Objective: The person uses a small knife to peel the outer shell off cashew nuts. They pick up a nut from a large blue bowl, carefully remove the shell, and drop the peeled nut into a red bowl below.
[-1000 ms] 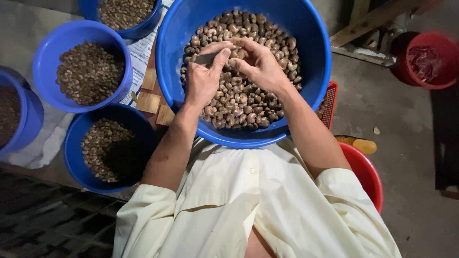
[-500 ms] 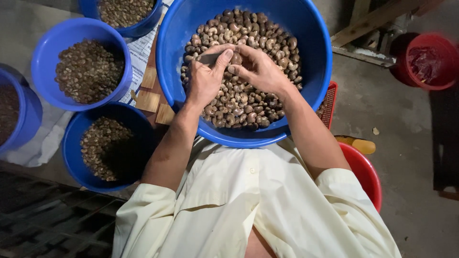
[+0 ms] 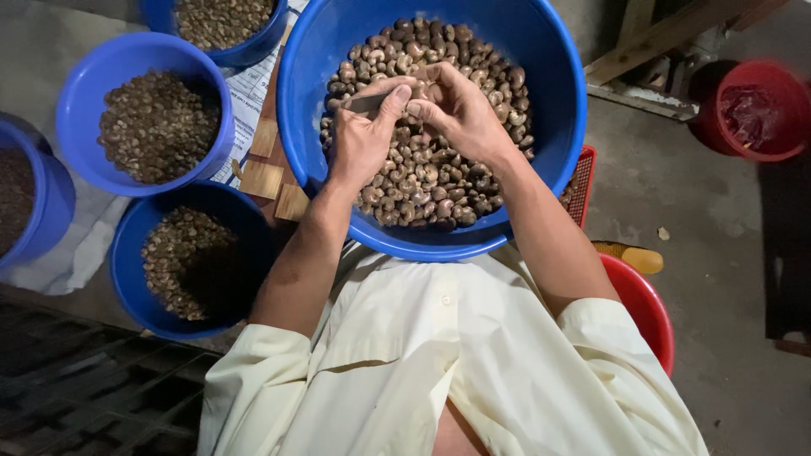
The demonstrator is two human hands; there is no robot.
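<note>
Both hands meet over the big blue basin [image 3: 541, 93], which sits on the person's lap and is heaped with brown nuts [image 3: 431, 169]. The left hand [image 3: 361, 139] is closed around a small flat blade [image 3: 363, 103], with its thumb stretched toward the other hand. The right hand [image 3: 452, 110] pinches a single nut [image 3: 420, 91] between fingertips and thumb, right against the tip of the left thumb, just above the heap. To the left of the basin stand smaller blue bowls: one [image 3: 89, 76] holding paler shelled kernels, another [image 3: 135, 253] below it holding darker pieces, a third [image 3: 160, 13] at the top edge and a fourth [image 3: 55, 194] at the far left. Small wooden blocks [image 3: 274, 181] lie between the bowls and the basin. A red bucket [image 3: 655, 312] sits by the right elbow, and a second red tub [image 3: 786, 93] stands well apart on the concrete floor [image 3: 718, 245].
</note>
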